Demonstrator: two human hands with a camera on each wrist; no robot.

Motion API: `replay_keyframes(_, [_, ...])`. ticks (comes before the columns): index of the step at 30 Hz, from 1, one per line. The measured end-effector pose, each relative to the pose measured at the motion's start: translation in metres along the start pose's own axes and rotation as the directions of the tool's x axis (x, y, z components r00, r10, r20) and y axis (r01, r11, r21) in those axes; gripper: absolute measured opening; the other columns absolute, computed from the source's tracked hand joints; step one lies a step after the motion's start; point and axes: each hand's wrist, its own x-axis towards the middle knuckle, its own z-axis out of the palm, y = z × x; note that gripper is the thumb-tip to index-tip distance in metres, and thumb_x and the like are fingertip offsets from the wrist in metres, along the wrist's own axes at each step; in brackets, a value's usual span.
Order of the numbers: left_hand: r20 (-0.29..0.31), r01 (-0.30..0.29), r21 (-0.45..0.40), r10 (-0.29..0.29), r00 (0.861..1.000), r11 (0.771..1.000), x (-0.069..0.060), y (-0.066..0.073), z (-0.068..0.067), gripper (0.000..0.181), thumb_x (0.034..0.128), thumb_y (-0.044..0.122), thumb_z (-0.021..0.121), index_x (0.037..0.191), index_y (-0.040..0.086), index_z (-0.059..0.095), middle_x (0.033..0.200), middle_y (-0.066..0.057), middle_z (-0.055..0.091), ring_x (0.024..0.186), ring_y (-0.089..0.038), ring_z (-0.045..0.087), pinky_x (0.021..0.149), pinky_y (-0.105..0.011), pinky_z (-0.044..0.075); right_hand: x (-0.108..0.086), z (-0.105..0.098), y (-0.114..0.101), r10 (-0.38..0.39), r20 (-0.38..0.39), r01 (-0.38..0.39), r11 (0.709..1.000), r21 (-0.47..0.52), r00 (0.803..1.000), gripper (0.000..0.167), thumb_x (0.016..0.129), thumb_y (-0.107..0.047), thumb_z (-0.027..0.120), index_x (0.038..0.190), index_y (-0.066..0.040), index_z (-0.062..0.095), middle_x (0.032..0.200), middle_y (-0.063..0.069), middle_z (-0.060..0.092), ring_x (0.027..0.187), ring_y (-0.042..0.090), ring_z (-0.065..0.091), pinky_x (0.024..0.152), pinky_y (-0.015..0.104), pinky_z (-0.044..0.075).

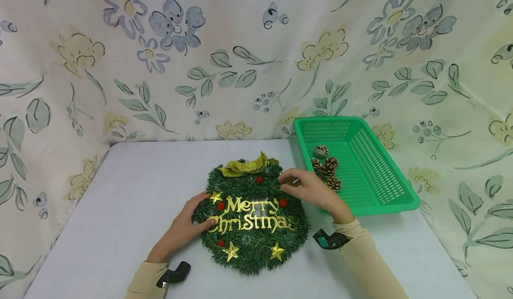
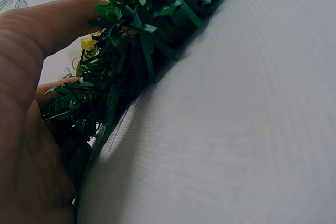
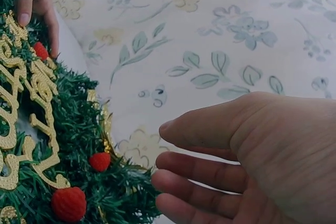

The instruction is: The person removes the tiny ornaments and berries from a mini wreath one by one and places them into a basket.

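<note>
A green tinsel Christmas wreath (image 1: 256,256) lies on the table, with gold "Merry Christmas" lettering (image 1: 251,222), gold stars, red balls (image 1: 283,203) and a gold bow (image 1: 243,167) at its top. My left hand (image 1: 185,222) grips the wreath's left edge, thumb on the front and fingers round the outer side; the left wrist view shows thumb and fingers about the tinsel (image 2: 142,30). Beside the wreath's upper right, my right hand (image 1: 306,190) hovers with loosely bent fingers. In the right wrist view nothing shows between that hand's thumb and fingers (image 3: 199,174).
A green plastic basket (image 1: 374,169) stands at the right of the white table (image 1: 132,192), close to my right forearm. Several pine cones (image 1: 327,169) lie along its left side. Behind the table hangs a flowered cloth (image 1: 240,98).
</note>
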Motion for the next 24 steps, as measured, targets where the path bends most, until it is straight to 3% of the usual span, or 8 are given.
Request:
replay_keyframes(6, [-0.003, 0.001, 0.004, -0.001, 1.000, 1.000, 0.000, 0.001, -0.001, 0.079, 0.0930, 0.043, 0.073, 0.158, 0.023, 0.033, 0.167, -0.013, 0.026, 0.152, -0.046, 0.025, 0.111, -0.075, 0.031, -0.002, 0.004, -0.004, -0.018, 0.014, 0.018, 1.000, 0.003, 1.000, 0.026, 0.100, -0.019, 0.065, 0.123, -0.006, 0.067, 0.120, 0.015, 0.069, 0.105, 0.020, 0.065, 0.088, 0.040, 0.056])
replay_keyframes(14, [0.009, 0.014, -0.003, -0.014, 1.000, 1.000, -0.001, 0.001, 0.000, 0.079, 0.0932, 0.045, 0.072, 0.158, 0.024, 0.032, 0.167, -0.013, 0.024, 0.152, -0.046, 0.024, 0.111, -0.075, 0.031, -0.001, 0.012, -0.004, -0.057, 0.036, 0.060, 0.994, -0.091, 0.998, 0.027, 0.100, -0.017, 0.065, 0.124, -0.005, 0.067, 0.118, 0.013, 0.071, 0.100, 0.018, 0.067, 0.083, 0.031, 0.057])
replay_keyframes(24, [0.004, 0.009, 0.005, -0.009, 1.000, 1.000, -0.001, 0.000, 0.000, 0.079, 0.0930, 0.046, 0.072, 0.158, 0.025, 0.033, 0.167, -0.013, 0.025, 0.152, -0.046, 0.025, 0.111, -0.074, 0.031, 0.000, 0.020, -0.005, -0.059, 0.072, 0.065, 0.995, -0.080, 0.996, 0.027, 0.100, -0.016, 0.065, 0.123, -0.003, 0.066, 0.115, 0.014, 0.071, 0.097, 0.019, 0.067, 0.076, 0.026, 0.057])
